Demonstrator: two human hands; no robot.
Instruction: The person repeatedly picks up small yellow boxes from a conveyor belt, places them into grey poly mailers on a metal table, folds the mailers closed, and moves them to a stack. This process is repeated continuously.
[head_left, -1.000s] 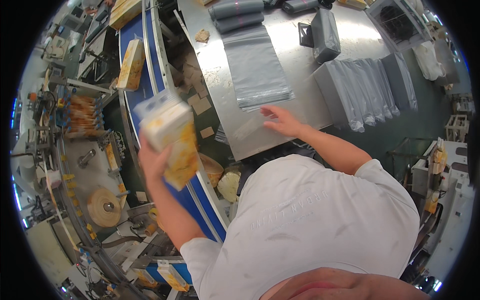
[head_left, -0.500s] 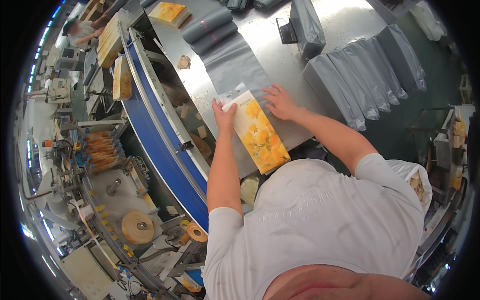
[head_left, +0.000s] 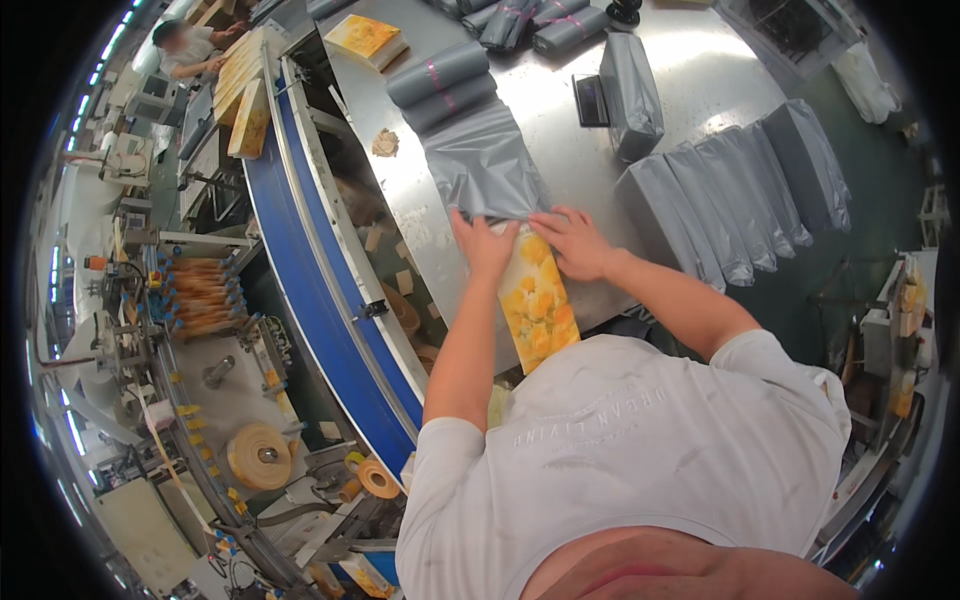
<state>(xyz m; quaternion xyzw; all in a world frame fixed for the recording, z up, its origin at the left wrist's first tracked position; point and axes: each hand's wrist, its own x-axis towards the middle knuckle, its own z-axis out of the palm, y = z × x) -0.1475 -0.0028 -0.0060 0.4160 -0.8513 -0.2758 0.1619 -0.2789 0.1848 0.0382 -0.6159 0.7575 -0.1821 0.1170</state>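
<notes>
A long packet printed with yellow flowers (head_left: pixel 538 305) lies in front of me at the near edge of the metal table, its near end by my shirt. Its far end is inside the mouth of a grey plastic bag (head_left: pixel 490 160). My left hand (head_left: pixel 485 245) grips the left side of the bag's mouth, with the thumb along the packet. On the right side, my right hand (head_left: pixel 575 243) holds the bag's edge, its fingers bent over the packet's corner. Two rolls of grey bags (head_left: pixel 440 75) lie just beyond the flat bag.
Filled grey bags (head_left: pixel 715 200) stand in a row at the right, near an upright grey package (head_left: pixel 632 95) and a small dark device (head_left: pixel 590 100). A flowered stack (head_left: pixel 366 40) sits at the far left corner. A blue conveyor (head_left: pixel 310 290) runs along the left; a person (head_left: pixel 185 50) works beyond it.
Both hands have closed in on the bag's mouth, and the packet's far end has gone inside it. My right hand was spread beside the packet before. The whole view has shifted slightly.
</notes>
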